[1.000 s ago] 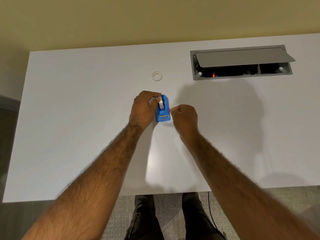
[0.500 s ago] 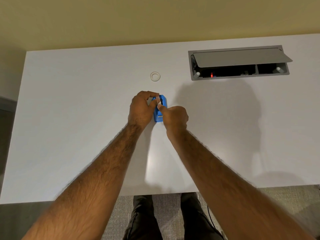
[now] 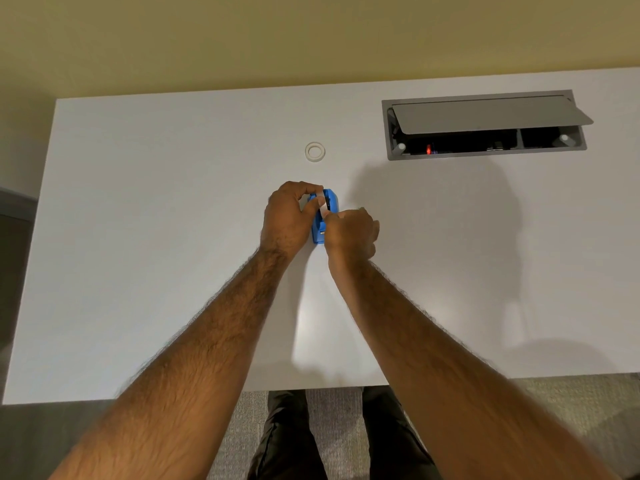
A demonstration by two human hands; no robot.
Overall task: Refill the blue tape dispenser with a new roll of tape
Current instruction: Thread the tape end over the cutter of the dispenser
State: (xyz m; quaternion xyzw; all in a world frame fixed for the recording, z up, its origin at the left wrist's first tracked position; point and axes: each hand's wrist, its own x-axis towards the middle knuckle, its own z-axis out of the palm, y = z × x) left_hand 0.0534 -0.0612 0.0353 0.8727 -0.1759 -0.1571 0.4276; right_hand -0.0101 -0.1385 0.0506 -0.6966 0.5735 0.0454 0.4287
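Observation:
The blue tape dispenser stands on the white table near its middle, with a roll of clear tape seated in it. My left hand grips the dispenser from its left side, thumb resting on the roll. My right hand comes in from the right and pinches the tape strip just in front of the roll. The front of the dispenser is partly hidden by my right hand. An empty whitish tape core lies flat farther back on the table.
A grey recessed cable box with its lid propped open sits at the back right of the table; a small red light glows inside. The table's near edge runs above my legs and the carpet.
My right hand has moved left from beside the dispenser onto it and now pinches the tape strip. My left hand has kept its hold on the dispenser.

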